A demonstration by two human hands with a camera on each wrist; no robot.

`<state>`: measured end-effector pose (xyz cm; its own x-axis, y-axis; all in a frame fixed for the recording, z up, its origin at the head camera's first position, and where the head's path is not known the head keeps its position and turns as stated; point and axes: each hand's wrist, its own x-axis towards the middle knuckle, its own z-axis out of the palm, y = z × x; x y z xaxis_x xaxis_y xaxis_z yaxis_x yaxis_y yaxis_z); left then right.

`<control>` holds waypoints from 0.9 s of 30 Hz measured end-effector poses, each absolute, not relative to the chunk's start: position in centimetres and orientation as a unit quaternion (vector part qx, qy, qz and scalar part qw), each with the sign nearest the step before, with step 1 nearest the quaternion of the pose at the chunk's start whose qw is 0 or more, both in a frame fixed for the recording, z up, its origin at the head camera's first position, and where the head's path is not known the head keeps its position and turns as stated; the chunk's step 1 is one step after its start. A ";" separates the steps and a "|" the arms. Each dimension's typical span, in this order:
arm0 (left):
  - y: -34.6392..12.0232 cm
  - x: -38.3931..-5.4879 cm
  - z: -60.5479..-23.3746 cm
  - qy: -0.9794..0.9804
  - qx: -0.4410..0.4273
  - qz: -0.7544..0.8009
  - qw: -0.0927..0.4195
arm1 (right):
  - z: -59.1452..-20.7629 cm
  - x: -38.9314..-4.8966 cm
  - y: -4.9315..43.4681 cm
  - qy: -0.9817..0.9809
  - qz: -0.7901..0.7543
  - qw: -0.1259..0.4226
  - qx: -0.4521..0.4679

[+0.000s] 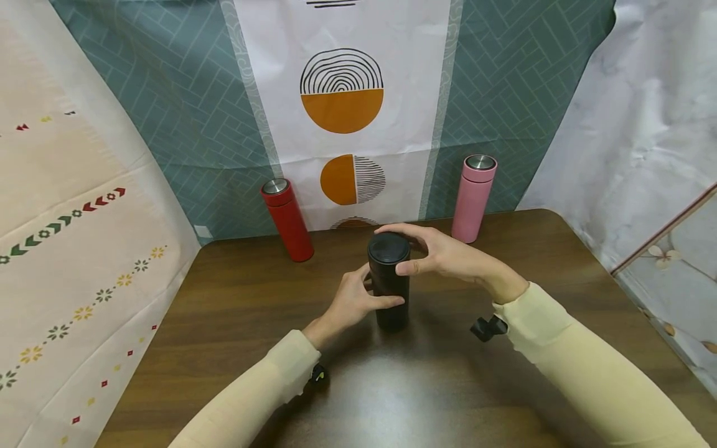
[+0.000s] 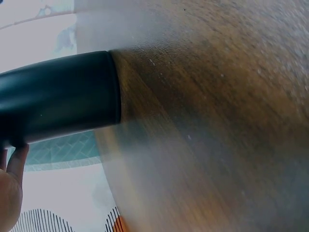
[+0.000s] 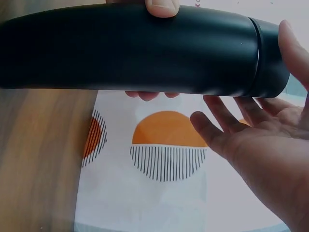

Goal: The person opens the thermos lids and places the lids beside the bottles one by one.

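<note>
A black thermos flask (image 1: 390, 283) with a dark lid (image 1: 389, 247) is upright at the middle of the wooden table. My left hand (image 1: 353, 302) grips its body, with the thumb on the near side and the fingers behind. Around the lid, my right hand (image 1: 448, 256) holds the top with its thumb and fingers on opposite sides. In the right wrist view, the seam below the lid shows on the flask (image 3: 145, 50), close to the right hand (image 3: 270, 150). The left wrist view shows the flask's base (image 2: 108, 89) at the tabletop.
A red flask (image 1: 291, 227) with a silver top stands at the back left of the table (image 1: 235, 330). At the back right is a pink flask (image 1: 473, 205), also silver-topped. A patterned cloth (image 1: 196, 112) hangs behind the table.
</note>
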<state>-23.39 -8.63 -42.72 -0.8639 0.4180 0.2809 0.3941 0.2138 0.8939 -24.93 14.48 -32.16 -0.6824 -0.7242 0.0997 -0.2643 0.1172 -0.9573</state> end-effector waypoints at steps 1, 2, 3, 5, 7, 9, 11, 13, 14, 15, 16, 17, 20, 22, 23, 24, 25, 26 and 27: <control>-8.6 -23.4 -42.7 0.780 0.259 0.569 0.010 | -32.2 -24.9 14.5 0.724 -0.565 0.200 -0.343; -8.6 -23.4 -42.7 0.781 0.258 0.568 0.010 | -32.2 -24.8 14.4 0.729 -0.561 0.193 -0.342; -8.6 -23.4 -42.7 0.781 0.257 0.569 0.009 | -32.2 -24.7 14.4 0.734 -0.558 0.182 -0.342; -8.6 -23.4 -42.7 0.782 0.258 0.568 0.006 | -32.4 -24.3 14.1 0.747 -0.553 0.151 -0.338; -8.6 -23.4 -42.7 0.782 0.258 0.568 0.004 | -32.6 -23.9 13.7 0.765 -0.544 0.107 -0.329; -8.5 -23.5 -42.7 0.780 0.257 0.570 0.004 | -32.8 -23.4 13.3 0.779 -0.541 0.070 -0.310; -8.5 -23.5 -42.7 0.780 0.256 0.571 0.003 | -33.0 -23.0 12.8 0.791 -0.538 0.045 -0.286; -8.5 -23.5 -42.7 0.780 0.255 0.572 0.003 | -33.1 -22.7 12.5 0.797 -0.540 0.035 -0.269; -8.5 -23.5 -42.7 0.779 0.256 0.572 0.003 | -33.1 -22.6 12.4 0.796 -0.543 0.034 -0.265; -8.5 -23.5 -42.6 0.780 0.256 0.571 0.001 | -33.0 -22.6 12.4 0.793 -0.548 0.036 -0.265; -8.4 -23.5 -42.6 0.780 0.257 0.571 0.000 | -33.0 -22.6 12.4 0.791 -0.550 0.040 -0.266; -8.4 -23.5 -42.6 0.780 0.257 0.571 0.000 | -32.9 -22.7 12.5 0.787 -0.552 0.046 -0.271; -8.5 -23.5 -42.7 0.781 0.257 0.570 0.001 | -32.6 -23.2 12.9 0.763 -0.566 0.085 -0.299; -8.5 -23.5 -42.7 0.782 0.257 0.568 0.001 | -32.4 -23.5 13.2 0.747 -0.570 0.120 -0.319; -8.5 -23.5 -42.8 0.782 0.259 0.567 0.001 | -32.4 -23.7 13.4 0.740 -0.571 0.137 -0.329; -8.6 -23.5 -42.8 0.782 0.260 0.566 0.001 | -32.3 -23.8 13.5 0.734 -0.569 0.153 -0.338; -8.6 -23.5 -42.8 0.782 0.263 0.565 0.000 | -32.3 -24.0 13.6 0.729 -0.567 0.168 -0.345; -8.6 -23.5 -42.9 0.782 0.264 0.564 0.000 | -32.2 -24.1 13.8 0.726 -0.564 0.180 -0.351; -8.6 -23.5 -42.9 0.782 0.265 0.564 -0.001 | -32.2 -24.2 13.8 0.725 -0.560 0.190 -0.354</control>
